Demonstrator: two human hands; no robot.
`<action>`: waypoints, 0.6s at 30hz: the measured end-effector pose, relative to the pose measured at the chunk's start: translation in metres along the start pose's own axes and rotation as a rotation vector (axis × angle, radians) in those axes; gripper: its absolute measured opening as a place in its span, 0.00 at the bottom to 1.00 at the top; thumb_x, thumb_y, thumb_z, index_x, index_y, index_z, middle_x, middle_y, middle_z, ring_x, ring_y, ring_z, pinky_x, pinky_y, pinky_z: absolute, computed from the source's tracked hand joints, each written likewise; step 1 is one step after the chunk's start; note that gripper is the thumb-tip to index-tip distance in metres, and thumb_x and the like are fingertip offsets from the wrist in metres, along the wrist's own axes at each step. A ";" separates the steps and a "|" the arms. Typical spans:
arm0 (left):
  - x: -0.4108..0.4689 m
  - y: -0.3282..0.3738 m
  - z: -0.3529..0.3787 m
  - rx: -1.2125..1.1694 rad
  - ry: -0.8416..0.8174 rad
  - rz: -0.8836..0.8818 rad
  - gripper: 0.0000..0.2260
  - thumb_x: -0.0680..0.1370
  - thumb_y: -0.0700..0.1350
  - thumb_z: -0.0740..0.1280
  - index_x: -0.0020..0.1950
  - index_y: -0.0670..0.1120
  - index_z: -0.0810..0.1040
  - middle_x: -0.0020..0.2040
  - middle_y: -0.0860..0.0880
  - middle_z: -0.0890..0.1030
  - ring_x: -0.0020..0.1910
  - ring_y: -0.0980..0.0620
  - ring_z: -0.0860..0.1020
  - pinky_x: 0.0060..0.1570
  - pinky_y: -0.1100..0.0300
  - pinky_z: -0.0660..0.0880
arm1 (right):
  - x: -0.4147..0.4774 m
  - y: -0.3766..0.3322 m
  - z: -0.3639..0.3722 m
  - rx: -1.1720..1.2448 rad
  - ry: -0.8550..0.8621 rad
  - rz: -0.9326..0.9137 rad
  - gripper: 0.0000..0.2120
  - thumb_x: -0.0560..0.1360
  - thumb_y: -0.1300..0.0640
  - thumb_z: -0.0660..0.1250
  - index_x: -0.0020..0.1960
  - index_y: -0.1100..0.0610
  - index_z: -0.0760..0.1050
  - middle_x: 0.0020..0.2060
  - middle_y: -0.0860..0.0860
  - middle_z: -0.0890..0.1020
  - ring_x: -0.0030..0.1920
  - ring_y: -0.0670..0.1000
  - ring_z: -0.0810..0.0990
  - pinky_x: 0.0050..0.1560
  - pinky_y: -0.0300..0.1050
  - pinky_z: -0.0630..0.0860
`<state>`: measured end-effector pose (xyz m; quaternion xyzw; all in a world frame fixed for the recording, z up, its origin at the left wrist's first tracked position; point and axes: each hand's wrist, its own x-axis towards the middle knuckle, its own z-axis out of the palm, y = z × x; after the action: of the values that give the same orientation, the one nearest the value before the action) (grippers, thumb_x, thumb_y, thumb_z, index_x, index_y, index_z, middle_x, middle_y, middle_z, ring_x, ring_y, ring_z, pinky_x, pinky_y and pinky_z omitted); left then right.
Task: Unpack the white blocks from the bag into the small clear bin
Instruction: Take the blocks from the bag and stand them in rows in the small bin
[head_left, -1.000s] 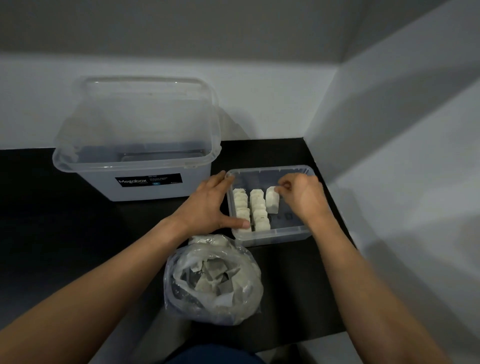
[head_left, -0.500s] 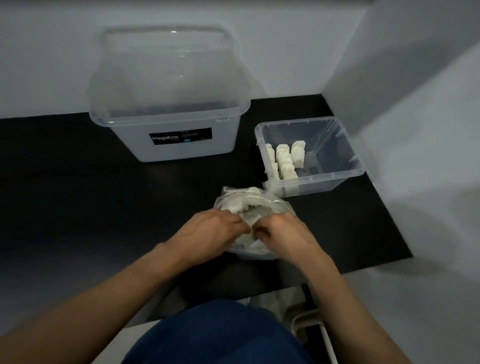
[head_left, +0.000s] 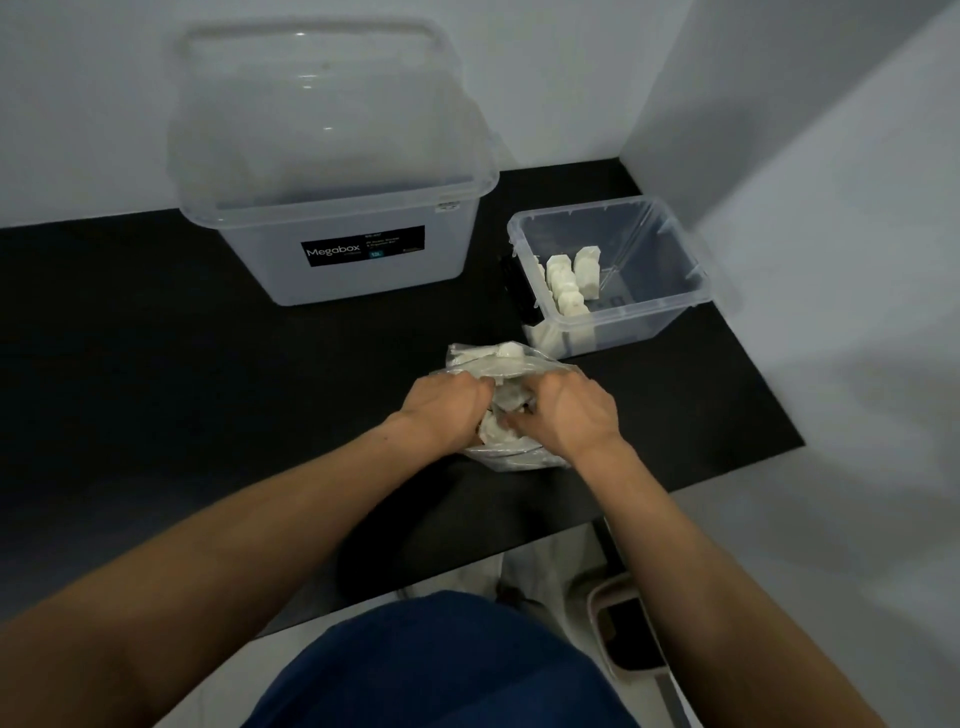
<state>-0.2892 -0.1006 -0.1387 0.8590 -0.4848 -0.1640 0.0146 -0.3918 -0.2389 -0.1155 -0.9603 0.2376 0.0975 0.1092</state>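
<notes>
The clear plastic bag (head_left: 501, 364) of white blocks lies on the black table near its front edge. My left hand (head_left: 447, 413) grips the bag's left rim with curled fingers. My right hand (head_left: 569, 418) reaches into the bag's mouth, fingers and thumb curled on a white block (head_left: 496, 428); the fingertips are partly hidden. The small clear bin (head_left: 652, 314) stands behind and to the right of the bag, apart from both hands. Several white blocks (head_left: 566, 283) stand in rows along its left side.
A large clear Megabox tub (head_left: 358, 260) stands at the back left against the wall. A white side wall (head_left: 831, 260) closes off the right. The black table's front edge (head_left: 519, 545) runs just behind my wrists, with my blue-clad lap below.
Both hands have left the small bin and come back to the bag: the left now grips its rim and the right reaches inside. The view has tilted down.
</notes>
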 end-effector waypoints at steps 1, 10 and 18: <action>0.000 -0.001 0.002 -0.011 0.006 -0.004 0.22 0.76 0.58 0.69 0.66 0.50 0.74 0.54 0.47 0.82 0.53 0.45 0.82 0.46 0.51 0.78 | -0.001 -0.003 0.001 0.023 0.005 0.001 0.21 0.72 0.36 0.73 0.58 0.48 0.82 0.54 0.51 0.83 0.57 0.55 0.81 0.48 0.47 0.76; -0.007 -0.007 -0.005 -0.201 0.053 -0.011 0.13 0.74 0.49 0.75 0.56 0.50 0.79 0.46 0.53 0.78 0.47 0.50 0.78 0.39 0.55 0.72 | -0.004 0.002 0.000 0.135 -0.057 -0.074 0.14 0.70 0.48 0.76 0.52 0.52 0.84 0.50 0.49 0.84 0.51 0.52 0.82 0.50 0.51 0.81; -0.008 -0.002 0.001 -0.201 0.021 -0.129 0.09 0.72 0.50 0.75 0.41 0.49 0.77 0.42 0.51 0.77 0.46 0.48 0.78 0.39 0.52 0.77 | 0.002 -0.011 0.003 0.073 -0.013 -0.085 0.12 0.77 0.47 0.68 0.58 0.49 0.81 0.56 0.49 0.83 0.57 0.54 0.81 0.51 0.49 0.78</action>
<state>-0.2913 -0.0928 -0.1382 0.8843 -0.4096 -0.2032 0.0950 -0.3850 -0.2293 -0.1169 -0.9643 0.1991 0.0903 0.1496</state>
